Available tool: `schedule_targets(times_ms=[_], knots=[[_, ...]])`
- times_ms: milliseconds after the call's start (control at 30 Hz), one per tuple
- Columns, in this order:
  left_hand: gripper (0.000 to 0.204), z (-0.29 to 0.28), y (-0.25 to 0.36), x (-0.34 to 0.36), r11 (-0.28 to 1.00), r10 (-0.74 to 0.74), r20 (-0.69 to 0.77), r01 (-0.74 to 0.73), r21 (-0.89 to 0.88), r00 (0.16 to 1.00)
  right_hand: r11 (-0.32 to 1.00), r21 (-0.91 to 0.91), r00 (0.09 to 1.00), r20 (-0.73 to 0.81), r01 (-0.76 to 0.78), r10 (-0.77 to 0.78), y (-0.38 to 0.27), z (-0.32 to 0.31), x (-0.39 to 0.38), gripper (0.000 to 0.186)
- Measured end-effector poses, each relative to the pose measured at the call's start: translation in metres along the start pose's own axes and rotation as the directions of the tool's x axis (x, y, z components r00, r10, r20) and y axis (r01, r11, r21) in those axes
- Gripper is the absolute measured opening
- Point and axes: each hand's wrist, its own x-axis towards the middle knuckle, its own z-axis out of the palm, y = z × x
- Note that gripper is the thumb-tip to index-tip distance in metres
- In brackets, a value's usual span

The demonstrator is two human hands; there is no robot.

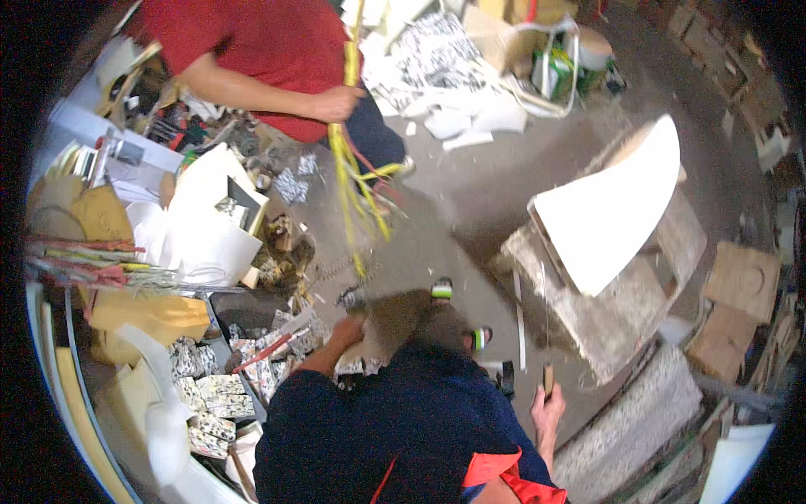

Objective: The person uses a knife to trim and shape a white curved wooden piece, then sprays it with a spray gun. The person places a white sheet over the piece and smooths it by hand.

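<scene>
My left hand (346,333) reaches forward from a dark blue sleeve and grips the near edge of a blurred brown board (403,315) held over the floor. Low on the right, my right hand (546,413) is closed on a small wooden handle (548,378). A thin blade or rod rises from that handle toward a stone block (613,328). Two small green and white cans (442,290) (478,338) stand on the floor just beyond the board.
A person in a red shirt (269,42) stands ahead, one hand (336,105) holding long yellow strips (357,181). A white curved panel (617,206) lies on the stone blocks at right. Patterned pieces (214,391), white sheets (210,218) and clutter fill the left. Cardboard (743,281) lies far right.
</scene>
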Motion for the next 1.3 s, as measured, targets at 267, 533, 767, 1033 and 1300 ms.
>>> schedule_targets(times_ms=[267, 533, 767, 1033, 1300], knots=[[0.031, 0.099, -0.066, -0.178, 0.758, -0.550, 0.214, 0.590, -0.279, 0.808, 0.975, 0.218, 0.999, -0.004, -0.042, 0.044, 0.041, 0.011, -0.003, 0.028], [0.034, 0.130, -0.076, -0.196, 0.688, -0.620, 0.107, 0.604, -0.403, 0.778, 0.971, 0.219, 0.994, 0.018, 0.099, -0.106, 0.015, -0.013, 0.059, 0.033], [0.035, 0.146, -0.082, -0.129, 0.697, -0.582, 0.077, 0.545, -0.467, 0.810, 0.986, 0.159, 0.995, -0.082, -0.043, 0.056, -0.042, -0.037, 0.054, 0.033], [0.038, -0.050, -0.153, -0.059, 0.676, -0.736, -0.466, 0.504, -0.537, 0.491, 0.961, 0.240, 0.967, -0.178, -0.139, 0.184, -0.035, -0.028, 0.018, 0.041], [0.043, -0.310, -0.210, -0.015, 0.496, -0.860, -0.501, 0.396, -0.772, 0.099, 0.895, 0.340, 0.888, -0.256, -0.288, 0.383, -0.076, -0.001, -0.005, 0.045]])
